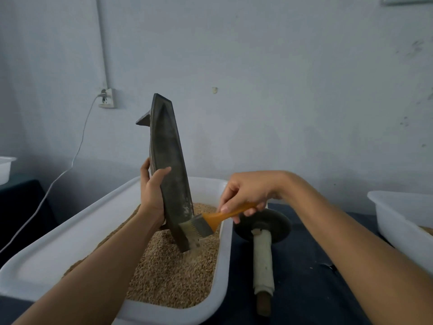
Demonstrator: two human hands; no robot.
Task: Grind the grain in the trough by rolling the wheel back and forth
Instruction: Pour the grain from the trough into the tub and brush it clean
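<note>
Standing almost on end, the dark boat-shaped trough [169,170] has its long axis running up and away from the person, its lower tip dug into the grain [164,273] that fills the white tub [70,233] at near left. The left hand [152,191] grips the trough around its lower middle, thumb across the hollow face and fingers behind. The right hand [243,195] pinches the orange handle of a brush [210,222], whose bristles touch the inside of the trough just above its lower tip, where pale dust clings.

The wheel [262,227] lies flat on the dark worktop [304,289] just right of the tub, its wrapped axle pointing toward the person; it is untouched and sits directly under the right wrist, so the right hand is the nearer one to it.

Rolling looks finished or paused, with emptying in hand. Open worktop lies between the tub's right rim and a second white tub [403,221] at far right, room enough to set the trough down.
</note>
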